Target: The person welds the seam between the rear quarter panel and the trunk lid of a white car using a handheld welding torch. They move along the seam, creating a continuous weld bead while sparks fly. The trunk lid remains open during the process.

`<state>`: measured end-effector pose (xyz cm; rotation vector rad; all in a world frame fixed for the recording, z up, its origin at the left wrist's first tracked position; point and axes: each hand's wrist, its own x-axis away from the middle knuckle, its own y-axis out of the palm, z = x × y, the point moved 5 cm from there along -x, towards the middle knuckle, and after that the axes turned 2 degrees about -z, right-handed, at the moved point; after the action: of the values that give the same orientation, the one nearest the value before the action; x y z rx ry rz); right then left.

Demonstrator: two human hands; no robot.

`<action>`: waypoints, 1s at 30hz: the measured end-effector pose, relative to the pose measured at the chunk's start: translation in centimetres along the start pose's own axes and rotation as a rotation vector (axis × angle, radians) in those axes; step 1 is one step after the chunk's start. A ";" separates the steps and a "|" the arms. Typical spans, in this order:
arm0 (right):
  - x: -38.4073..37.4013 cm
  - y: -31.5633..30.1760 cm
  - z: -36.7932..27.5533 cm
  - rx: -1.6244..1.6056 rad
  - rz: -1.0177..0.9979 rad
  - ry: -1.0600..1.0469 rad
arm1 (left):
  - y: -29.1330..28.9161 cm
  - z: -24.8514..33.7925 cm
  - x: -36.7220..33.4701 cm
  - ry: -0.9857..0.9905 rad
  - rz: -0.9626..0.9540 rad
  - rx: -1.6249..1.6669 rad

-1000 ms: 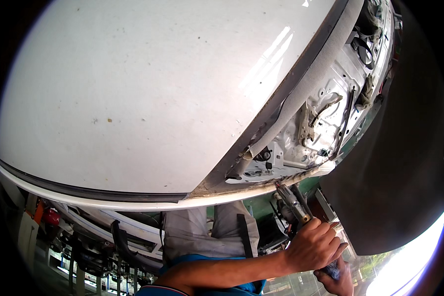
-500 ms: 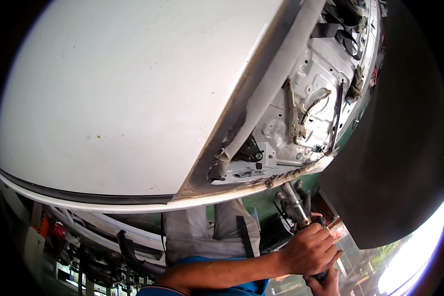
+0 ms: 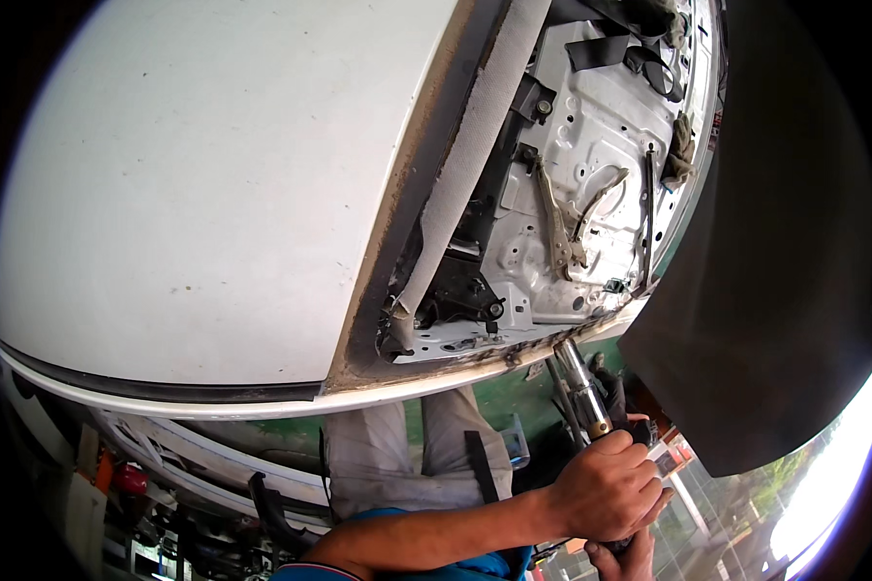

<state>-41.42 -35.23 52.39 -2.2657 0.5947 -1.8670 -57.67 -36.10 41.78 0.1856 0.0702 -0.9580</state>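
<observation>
My left hand [image 3: 606, 487], its arm crossing from the lower left, is closed around the body of a power tool with a silver cylindrical barrel [image 3: 579, 380]. The tool looks like an air hammer. Below it, my right hand [image 3: 628, 560] is closed on the tool's dark rear part, mostly hidden and cut by the lower edge. The barrel points up and away, its tip at the rough, stripped edge [image 3: 513, 356] of a white car body's window opening. Whether the tip touches the metal I cannot tell.
The white roof panel [image 3: 194, 213] fills the left. Inside the opening are bare silver sheet metal [image 3: 591, 228], brackets and a loose grey trim strip [image 3: 465, 160]. A large dark panel [image 3: 746, 290] stands at the right. Car parts [image 3: 184, 533] lie at the lower left.
The view has shifted, so the car's opening sits further left and shows more of its inside. Both hands keep their hold on the tool, whose barrel stays at the edge, slightly more upright.
</observation>
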 end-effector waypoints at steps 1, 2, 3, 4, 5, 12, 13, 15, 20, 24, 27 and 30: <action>-0.1 -0.3 0.5 -0.026 -0.017 0.058 | 0.0 -0.1 0.1 -0.004 0.004 -0.010; 0.0 -0.5 0.9 -0.051 -0.033 0.117 | 0.1 -0.1 0.1 -0.007 0.009 -0.018; -0.6 -0.8 0.9 -0.096 0.002 0.081 | 0.2 -0.3 0.1 -0.005 0.029 -0.016; -0.7 -1.1 0.6 -0.008 -0.009 0.055 | 0.3 -0.6 0.1 -0.002 0.050 -0.013; -1.0 -1.4 0.2 0.081 -0.024 0.024 | 0.3 -0.8 0.1 0.001 0.072 -0.016; -1.6 -2.0 -2.5 0.296 -0.053 0.062 | -0.1 -0.8 0.9 -0.073 0.047 -0.064; -1.6 -2.0 -2.7 0.333 -0.067 0.083 | -0.2 -0.9 0.9 -0.080 0.047 -0.066; -1.8 -1.9 -3.2 0.355 -0.073 0.049 | -0.5 -1.1 1.1 -0.089 0.041 -0.067; -1.8 -1.3 -3.8 0.344 -0.042 0.066 | -0.9 -1.5 1.5 -0.105 0.075 -0.040; -1.9 -0.3 -4.3 0.321 -0.018 0.061 | -1.3 -1.7 2.1 -0.117 0.058 -0.054; -1.5 0.6 -3.5 0.236 -0.016 0.053 | -1.9 -1.7 2.4 -0.123 0.034 -0.020; -1.2 0.9 -3.4 0.278 -0.063 0.098 | -1.9 -1.9 3.0 -0.121 0.025 -0.001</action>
<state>-45.07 -35.13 51.72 -2.0472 0.2577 -1.9592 -57.42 -39.21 39.26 0.1273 -0.0430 -0.9427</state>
